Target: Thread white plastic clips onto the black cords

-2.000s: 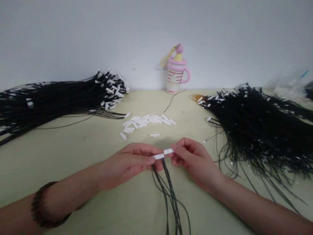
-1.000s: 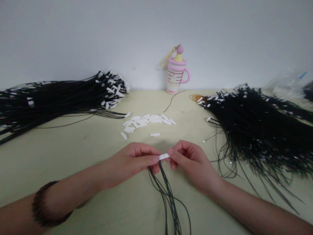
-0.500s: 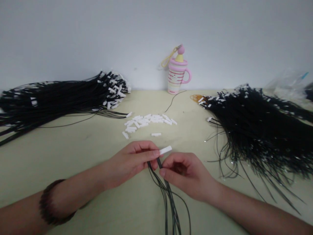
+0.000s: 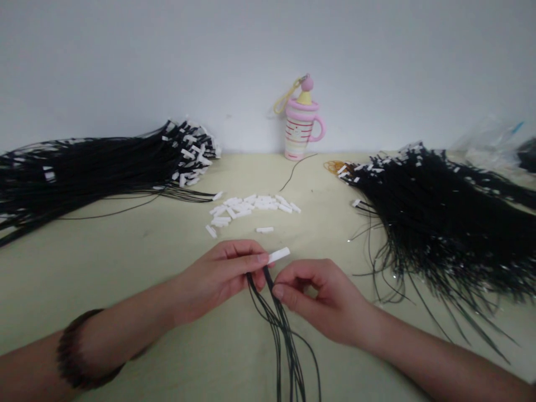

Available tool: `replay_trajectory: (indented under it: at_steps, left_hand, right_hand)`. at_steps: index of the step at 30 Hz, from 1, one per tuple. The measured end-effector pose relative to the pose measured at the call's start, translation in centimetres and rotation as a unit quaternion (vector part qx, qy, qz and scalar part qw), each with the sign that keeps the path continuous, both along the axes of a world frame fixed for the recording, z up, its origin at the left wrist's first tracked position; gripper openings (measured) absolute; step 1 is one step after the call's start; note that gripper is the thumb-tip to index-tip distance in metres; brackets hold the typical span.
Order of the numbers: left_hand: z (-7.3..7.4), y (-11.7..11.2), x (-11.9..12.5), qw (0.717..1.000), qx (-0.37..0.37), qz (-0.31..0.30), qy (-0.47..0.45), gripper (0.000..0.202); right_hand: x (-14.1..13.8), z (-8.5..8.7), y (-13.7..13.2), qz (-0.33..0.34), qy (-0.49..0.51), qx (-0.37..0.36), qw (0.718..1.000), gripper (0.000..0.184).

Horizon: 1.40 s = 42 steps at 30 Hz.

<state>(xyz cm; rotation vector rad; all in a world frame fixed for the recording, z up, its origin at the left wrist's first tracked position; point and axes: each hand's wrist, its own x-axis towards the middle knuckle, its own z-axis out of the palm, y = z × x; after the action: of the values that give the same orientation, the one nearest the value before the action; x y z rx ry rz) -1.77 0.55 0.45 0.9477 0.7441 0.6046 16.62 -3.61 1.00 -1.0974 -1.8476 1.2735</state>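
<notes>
My left hand (image 4: 230, 271) pinches a white connector housing (image 4: 279, 255) between thumb and fingers, its free end pointing right. Black wires (image 4: 280, 324) run from beneath the housing and hang toward the bottom edge in loose strands. Just right of them, my right hand (image 4: 316, 290) has thumb and forefinger pinched together at the wires' upper part, seemingly on a black wire; its tip is hidden by the fingers. Beyond my hands lie a single loose white housing (image 4: 264, 229) and a curved pile of white housings (image 4: 251, 205).
A thick bundle of black wires with white connectors (image 4: 125, 162) lies at left. Another large heap of black wires (image 4: 448, 218) spreads at right, near orange rubber bands (image 4: 334, 167). A pink-and-white cup (image 4: 297, 134) stands by the wall, a stray wire (image 4: 293, 170) before it. Clear plastic (image 4: 488, 148) sits far right.
The whole view has shifted slightly. My right fingertips sit a little farther from the white housing, along the wires; my left hand keeps its hold.
</notes>
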Motion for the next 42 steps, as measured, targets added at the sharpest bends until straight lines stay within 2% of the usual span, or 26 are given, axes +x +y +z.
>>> replay_trajectory:
  at_steps: [9, 12, 14, 16, 18, 19, 21, 24, 26, 28, 30, 32, 34, 37, 39, 42]
  left_hand:
    - [0.1, -0.2, -0.1, 1.0, 0.0, -0.003, 0.018, 0.013]
    - [0.1, -0.2, -0.1, 1.0, -0.002, 0.004, 0.017, 0.012]
    - [0.2, -0.2, 0.0, 1.0, -0.013, 0.015, 0.019, 0.011]
    - [0.2, -0.1, 0.0, 0.999, -0.026, 0.034, 0.019, 0.009]
    - [0.2, 0.0, 0.0, 0.998, -0.036, 0.047, 0.013, 0.008]
    - [0.2, 0.0, 0.0, 0.998, -0.039, 0.051, 0.01, 0.008]
    - [0.2, 0.1, 0.0, 0.998, -0.045, 0.052, 0.01, 0.009]
    - [0.1, 0.3, 0.0, 0.997, -0.051, 0.049, 0.011, 0.009]
    - [0.0, 0.4, 0.0, 0.997, -0.055, 0.046, 0.01, 0.009]
    - [0.0, 0.4, 0.0, 0.997, -0.057, 0.046, 0.008, 0.009]
    - [-0.2, 0.4, 0.0, 0.997, -0.056, 0.047, 0.004, 0.009]
    - [-0.3, 0.4, -0.1, 0.997, -0.053, 0.047, 0.002, 0.009]
    - [-0.3, 0.3, -0.2, 0.997, -0.052, 0.052, 0.001, 0.009]
    - [0.1, 0.3, -0.3, 0.997, -0.055, 0.056, 0.004, 0.011]
    - [0.5, 0.5, -0.5, 0.996, -0.058, 0.07, 0.011, 0.011]
    - [1.0, 1.1, -0.8, 0.992, -0.07, 0.1, 0.019, 0.011]
  right_hand:
    - [0.5, 0.2, 0.3, 0.018, -0.001, -0.051, 0.999, 0.022]
    - [0.8, 0.6, 0.4, 0.008, 0.017, -0.087, 0.996, 0.017]
    - [1.3, 1.2, 0.5, 0.027, 0.072, -0.162, 0.984, 0.004]
    - [2.3, 2.3, 0.7, 0.059, 0.168, -0.23, 0.957, 0.024]
    - [3.8, 3.6, 1.1, 0.061, 0.28, -0.228, 0.93, 0.029]
    - [4.7, 4.2, 1.3, 0.041, 0.335, -0.202, 0.92, 0.023]
    - [6.5, 5.4, 1.9, -0.045, 0.437, -0.13, 0.889, 0.015]
    - [9.0, 6.4, 3.4, -0.203, 0.495, -0.029, 0.844, 0.02]
    - [10.2, 6.5, 4.5, -0.271, 0.465, 0.015, 0.842, 0.02]
    - [10.7, 6.2, 5.5, -0.31, 0.425, 0.046, 0.849, 0.018]
    - [10.3, 5.7, 5.9, -0.342, 0.387, 0.081, 0.852, 0.012]
    - [9.0, 4.9, 5.6, -0.359, 0.32, 0.109, 0.87, 0.006]
    - [7.3, 4.1, 4.8, -0.33, 0.222, 0.104, 0.911, 0.007]
    - [4.9, 2.9, 3.3, -0.22, 0.083, 0.047, 0.971, 0.029]
    - [3.9, 2.3, 2.4, -0.173, 0.009, 0.052, 0.984, 0.028]
    - [2.9, 1.6, 1.5, -0.137, -0.087, 0.114, 0.98, 0.019]
